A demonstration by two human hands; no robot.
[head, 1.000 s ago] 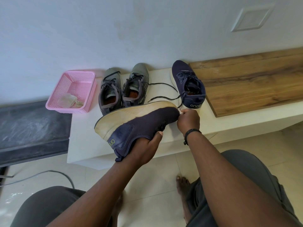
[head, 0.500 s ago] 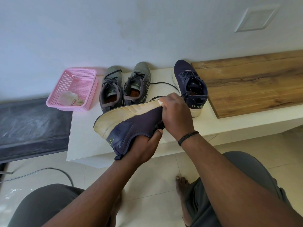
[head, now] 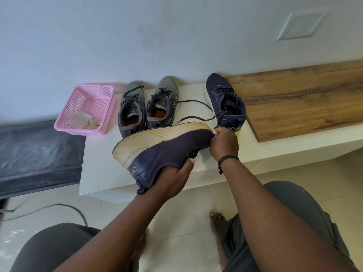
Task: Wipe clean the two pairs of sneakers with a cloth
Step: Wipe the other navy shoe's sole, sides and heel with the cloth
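1. White bench (head: 110, 173) carries most of what we are working with: the grey pair (head: 147, 108) stands side by side against the wall, the other navy sneaker (head: 225, 103) sits upright to its right, just beside the wooden board (head: 304, 99), and the pink basket (head: 86, 108) at the left end holds a crumpled rag (head: 82, 120).
2. Navy sneaker (head: 167, 150) in our hands is tipped on its side over the bench edge, its yellowed sole (head: 157, 136) turned up and away from us.
3. Our left hand (head: 169, 177) grips the heel and collar from below, fingers curled around the fabric with the thumb pressed on the upper.
4. Our right hand (head: 224, 142) is curled at the toe tip, pinching a small white cloth (head: 215, 132), of which only a scrap shows.
5. What changed: half a second ago that hand lay across the middle of the shoe on the sole edge; now it has slid back out to the toe, where it was a second ago. We read that as one back-and-forth wiping stroke along the sole rim.
6. For the task, this means we are mid-way through cleaning the first shoe. The sole looks stained, so we judge more strokes are needed, and the other three sneakers wait on the bench.
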